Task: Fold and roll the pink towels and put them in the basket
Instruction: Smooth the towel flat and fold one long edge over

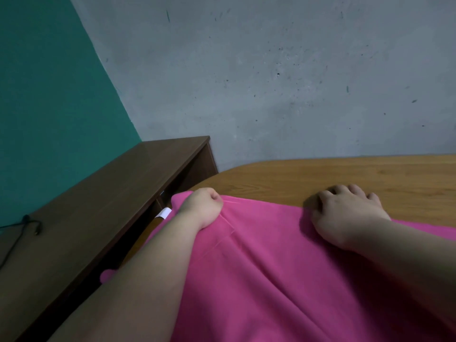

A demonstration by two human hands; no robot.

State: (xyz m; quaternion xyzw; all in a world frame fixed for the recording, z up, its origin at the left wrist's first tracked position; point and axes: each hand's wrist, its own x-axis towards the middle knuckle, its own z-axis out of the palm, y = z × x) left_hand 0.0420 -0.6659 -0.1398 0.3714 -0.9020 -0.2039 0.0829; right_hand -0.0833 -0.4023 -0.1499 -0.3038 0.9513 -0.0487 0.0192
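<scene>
A pink towel (pixel 266 267) lies spread over the near part of the light wooden table (pixel 345 176), with soft creases running toward me. My left hand (pixel 203 208) grips the towel's far left corner with curled fingers. My right hand (pixel 345 213) lies at the towel's far edge, its fingers curled over that edge and down onto the table; it seems to hold the edge. A small white label (pixel 164 213) hangs at the towel's left corner. No basket is in view.
A dark brown shelf unit (pixel 106 193) stands to the left of the table, with a black cable (pixel 24 225) lying on its top. A grey wall rises behind the table, and a teal wall stands at the left.
</scene>
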